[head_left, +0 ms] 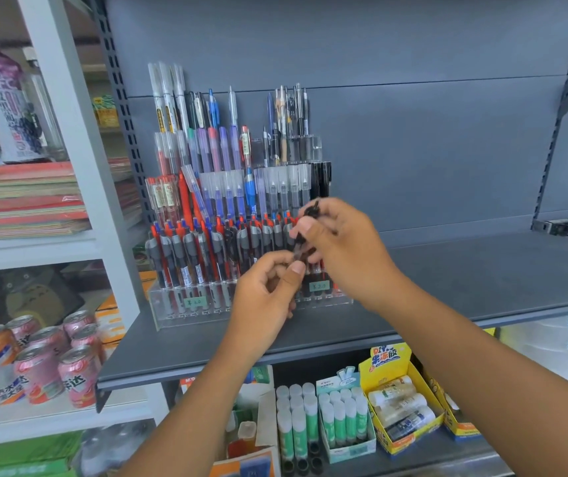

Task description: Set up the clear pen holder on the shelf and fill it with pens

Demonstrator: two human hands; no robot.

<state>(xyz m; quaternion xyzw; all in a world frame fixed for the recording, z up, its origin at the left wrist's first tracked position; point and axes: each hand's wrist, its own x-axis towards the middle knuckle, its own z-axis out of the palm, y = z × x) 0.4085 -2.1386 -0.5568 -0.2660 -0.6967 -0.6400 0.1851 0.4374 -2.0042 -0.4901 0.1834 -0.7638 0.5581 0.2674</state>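
Note:
A clear tiered pen holder (179,309) stands at the left of the grey shelf (482,270), packed with several rows of pens (206,249) in red, blue, black and clear. In front of its right half, my right hand (341,246) pinches a black pen (304,232) near its top, with the pen's clip sticking up above my fingers. My left hand (268,290) sits just below it and pinches the lower end of the same pen between thumb and fingers. Both hands hide part of the holder's front row.
White shelving at the left carries stacked notebooks (24,197), a drink bottle (3,98) and several drink cans (38,359). Below the grey shelf stand glue sticks (310,418) and a yellow box (403,401). A bracket (564,228) juts out at the far right.

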